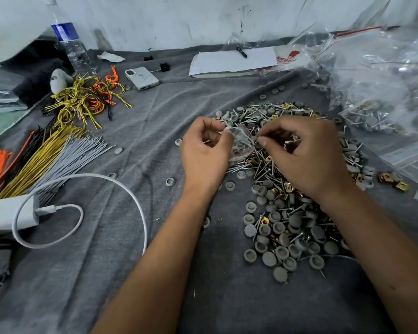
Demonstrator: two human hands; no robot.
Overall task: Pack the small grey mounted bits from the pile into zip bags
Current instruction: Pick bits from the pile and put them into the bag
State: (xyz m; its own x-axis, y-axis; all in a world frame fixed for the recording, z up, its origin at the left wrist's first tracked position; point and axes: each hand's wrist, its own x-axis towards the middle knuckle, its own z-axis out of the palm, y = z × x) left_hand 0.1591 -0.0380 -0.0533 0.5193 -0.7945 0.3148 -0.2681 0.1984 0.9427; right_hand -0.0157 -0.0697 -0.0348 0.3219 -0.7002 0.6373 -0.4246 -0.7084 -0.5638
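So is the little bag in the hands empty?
No. The little bag already has grey bits showing through its clear plastic, held by the left hand.

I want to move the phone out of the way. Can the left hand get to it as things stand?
Probably not right away. The left hand is pinching the small zip bag over the pile. The phone lies further back on the grey cloth, with bare cloth between, so the path looks free once the bag is released.

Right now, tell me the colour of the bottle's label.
Blue, on the bottle; head view.

Head view — forward, down, seemingly close
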